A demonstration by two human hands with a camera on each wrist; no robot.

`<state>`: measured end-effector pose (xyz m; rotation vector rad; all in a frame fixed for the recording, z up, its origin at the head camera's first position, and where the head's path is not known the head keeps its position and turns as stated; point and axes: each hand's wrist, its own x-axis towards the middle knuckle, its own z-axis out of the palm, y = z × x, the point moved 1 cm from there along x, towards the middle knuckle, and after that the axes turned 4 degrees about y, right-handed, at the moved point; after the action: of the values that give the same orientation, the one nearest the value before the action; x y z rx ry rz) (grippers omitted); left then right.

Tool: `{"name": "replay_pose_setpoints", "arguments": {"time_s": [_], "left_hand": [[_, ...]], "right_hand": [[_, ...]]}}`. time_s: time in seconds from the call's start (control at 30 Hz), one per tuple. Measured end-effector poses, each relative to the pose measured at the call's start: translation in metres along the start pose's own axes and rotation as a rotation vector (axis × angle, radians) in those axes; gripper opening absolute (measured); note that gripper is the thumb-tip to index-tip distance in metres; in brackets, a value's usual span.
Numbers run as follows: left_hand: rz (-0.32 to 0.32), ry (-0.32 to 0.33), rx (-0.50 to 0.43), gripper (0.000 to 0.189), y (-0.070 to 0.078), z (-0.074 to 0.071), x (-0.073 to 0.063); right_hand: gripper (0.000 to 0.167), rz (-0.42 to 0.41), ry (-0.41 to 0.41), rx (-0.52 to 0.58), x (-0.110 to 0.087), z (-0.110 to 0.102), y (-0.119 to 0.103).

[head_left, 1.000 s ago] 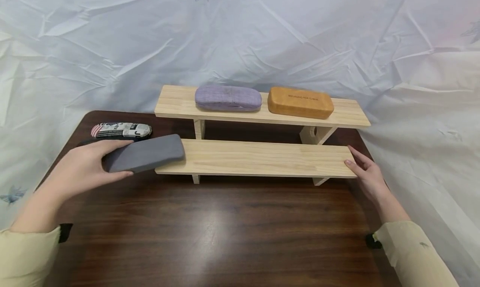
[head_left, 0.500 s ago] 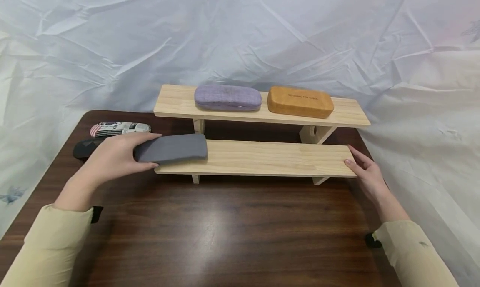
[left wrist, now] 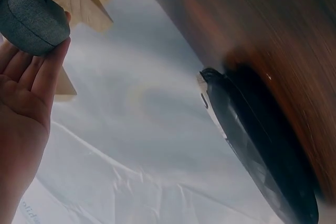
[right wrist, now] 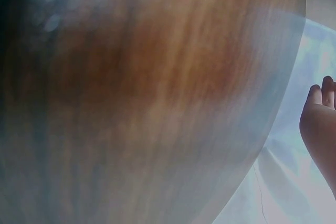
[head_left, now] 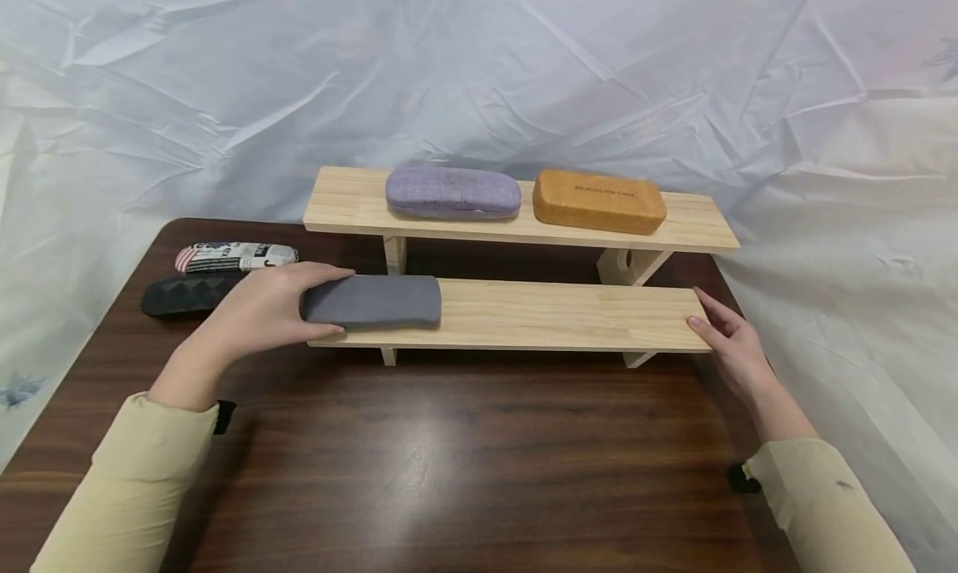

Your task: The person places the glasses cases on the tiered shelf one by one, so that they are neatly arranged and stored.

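In the head view my left hand (head_left: pixel 262 311) grips the near end of a grey glasses case (head_left: pixel 382 300), thumb at its front and fingers along its back. The case lies lengthwise over the left end of the lower shelf (head_left: pixel 539 313) of a pale wooden two-step rack. In the left wrist view, fingers cup the rounded end of this glasses case (left wrist: pixel 34 19). My right hand (head_left: pixel 737 353) holds the right end of the lower shelf, thumb on top and fingers at the back corner. The right wrist view catches only part of the hand (right wrist: pixel 323 129) at its edge.
On the upper shelf (head_left: pixel 344 200) sit a purple glasses case (head_left: pixel 452 193) and an orange-brown one (head_left: pixel 599 203). Left of the rack, a newsprint-patterned case (head_left: pixel 235 257) and a black quilted case (head_left: pixel 187 295) lie on the dark wooden table (head_left: pixel 464 456). White sheeting (head_left: pixel 479 74) hangs behind.
My left hand has carried the grey glasses case rightward from beside the rack onto the lower shelf's left end, levelling it along the board. The black case has come into view. My right hand stays put.
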<state>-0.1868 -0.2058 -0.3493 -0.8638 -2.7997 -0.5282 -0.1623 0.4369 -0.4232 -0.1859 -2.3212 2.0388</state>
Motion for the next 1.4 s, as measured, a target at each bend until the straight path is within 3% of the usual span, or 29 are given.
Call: {"name": "replay_pose_setpoints", "arguments": {"time_s": [0.27, 0.57, 0.83, 1.17, 1.4], "left_hand": [[0.016, -0.016, -0.05, 0.071, 0.0, 0.004, 0.004], [-0.015, -0.058, -0.116, 0.068, -0.001, 0.005, 0.007], [-0.022, -0.057, -0.128, 0.072, -0.003, 0.005, 0.007], [-0.031, -0.023, -0.2, 0.077, -0.011, -0.003, -0.003], [-0.03, 0.085, -0.238, 0.078, -0.027, -0.012, -0.017]], "right_hand": [[0.066, -0.008, 0.0, 0.007, 0.0, 0.0, 0.0], [0.067, 0.002, 0.001, -0.018, 0.0, -0.001, -0.001], [0.063, -0.049, -0.03, 0.021, -0.002, -0.001, -0.001], [0.062, -0.065, -0.043, 0.038, -0.003, 0.001, -0.001], [0.062, -0.059, -0.038, 0.035, -0.003, 0.0, -0.002]]}}
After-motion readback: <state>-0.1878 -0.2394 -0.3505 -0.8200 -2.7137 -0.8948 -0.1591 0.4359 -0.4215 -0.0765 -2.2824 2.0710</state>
